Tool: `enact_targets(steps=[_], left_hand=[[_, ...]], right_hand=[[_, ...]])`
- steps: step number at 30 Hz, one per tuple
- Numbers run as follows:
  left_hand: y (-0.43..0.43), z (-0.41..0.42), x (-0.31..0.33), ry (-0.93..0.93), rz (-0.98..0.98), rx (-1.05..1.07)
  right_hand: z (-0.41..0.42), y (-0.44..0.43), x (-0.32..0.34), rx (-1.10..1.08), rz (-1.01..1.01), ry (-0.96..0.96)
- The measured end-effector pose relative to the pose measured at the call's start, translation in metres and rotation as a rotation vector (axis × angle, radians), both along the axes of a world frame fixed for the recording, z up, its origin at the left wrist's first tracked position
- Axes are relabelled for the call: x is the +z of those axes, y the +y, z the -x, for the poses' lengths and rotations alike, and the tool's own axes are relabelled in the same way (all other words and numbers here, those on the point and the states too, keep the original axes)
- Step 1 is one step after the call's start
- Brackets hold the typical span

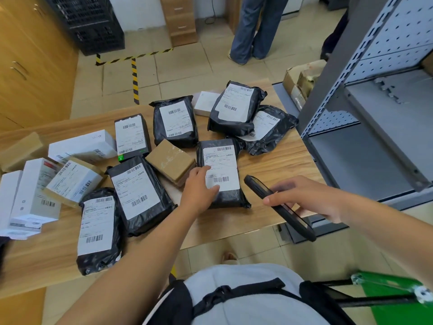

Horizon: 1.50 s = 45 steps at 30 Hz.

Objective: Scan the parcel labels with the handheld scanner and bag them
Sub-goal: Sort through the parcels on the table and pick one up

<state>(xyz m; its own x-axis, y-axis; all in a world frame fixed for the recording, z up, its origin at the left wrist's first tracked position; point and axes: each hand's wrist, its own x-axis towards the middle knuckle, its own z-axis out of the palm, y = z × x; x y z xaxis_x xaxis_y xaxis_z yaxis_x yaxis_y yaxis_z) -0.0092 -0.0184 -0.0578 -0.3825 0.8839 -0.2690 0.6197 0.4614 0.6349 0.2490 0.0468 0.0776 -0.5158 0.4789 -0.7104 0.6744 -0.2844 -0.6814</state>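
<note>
Several black plastic parcels with white barcode labels lie on a wooden table (269, 165), mixed with cardboard and white boxes. My left hand (199, 186) rests flat on the left edge of one black parcel (221, 172) near the table's front, fingers over its label. My right hand (309, 198) holds a flat black handheld scanner (278, 207), just right of that parcel and tilted toward it. A brown taped box (171, 160) sits right beside my left hand.
A grey metal shelf rack (365, 127) stands close on the right. A green bag on a frame (396, 301) is at the bottom right. Another person's legs (253, 29) stand beyond the table. Black crates (93, 22) and wooden cabinets (28, 66) are at the left.
</note>
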Motion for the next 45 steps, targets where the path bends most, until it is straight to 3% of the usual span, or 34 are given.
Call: enact_targets(steps=[6,14,23,26,31,45], left_hand=[[0.029,0.008,-0.006,0.353,0.222,-0.419],[0.015,0.012,-0.008,0.53,0.137,-0.588],[-0.019,0.007,-0.007,0.418,-0.03,-0.696],[-0.009,0.019,-0.006,0.387,0.006,-0.698],[0.001,0.028,-0.016,0.313,0.117,-0.754],[0.003,0.036,-0.019,0.271,0.106,-0.804]], right_hand=[[0.004,0.002,0.009,-0.045,-0.117,-0.08],[0.025,-0.003,0.018,-0.047,-0.13,-0.246],[0.052,-0.02,0.03,0.211,-0.329,-0.63],[0.058,-0.029,0.03,0.3,-0.42,-0.739],[0.073,-0.037,0.035,0.368,-0.449,-0.843],[0.105,-0.055,0.04,0.363,-0.394,-0.999]])
